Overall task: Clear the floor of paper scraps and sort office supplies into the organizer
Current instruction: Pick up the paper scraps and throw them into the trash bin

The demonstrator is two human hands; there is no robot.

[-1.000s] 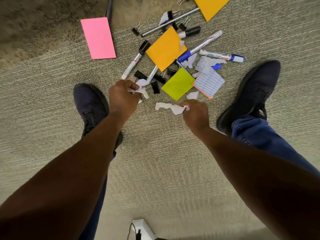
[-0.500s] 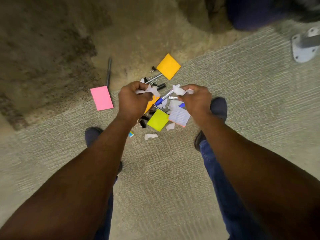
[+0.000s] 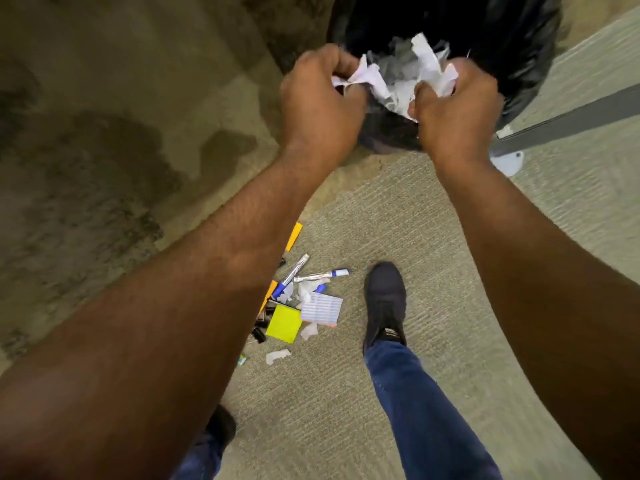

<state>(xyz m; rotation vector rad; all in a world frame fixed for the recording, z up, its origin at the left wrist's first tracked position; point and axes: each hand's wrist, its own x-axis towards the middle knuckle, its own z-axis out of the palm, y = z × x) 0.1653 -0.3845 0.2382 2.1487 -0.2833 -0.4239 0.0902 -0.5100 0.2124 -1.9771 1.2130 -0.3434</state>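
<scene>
My left hand [image 3: 320, 98] grips crumpled white paper scraps [image 3: 367, 77] over a black-lined trash bin [image 3: 512, 36]. My right hand [image 3: 457, 109] holds more white paper scraps [image 3: 445, 79] beside it, above the bin's near edge. Crumpled paper lies inside the bin. Down on the carpet lie markers [image 3: 322, 275], a yellow-green sticky pad [image 3: 284, 323], a lined note pad [image 3: 322, 308], black binder clips [image 3: 259, 334] and loose white scraps [image 3: 277, 355]. My left forearm hides part of that pile.
My right shoe [image 3: 385, 303] stands on the carpet beside the pile. A grey furniture leg with a foot plate [image 3: 507, 161] runs off to the right of the bin. An orange pad edge [image 3: 294, 236] shows by my left forearm.
I have stood up from the pile. Both hands rose from the floor with paper scraps and now hang over the trash bin, which has come into view.
</scene>
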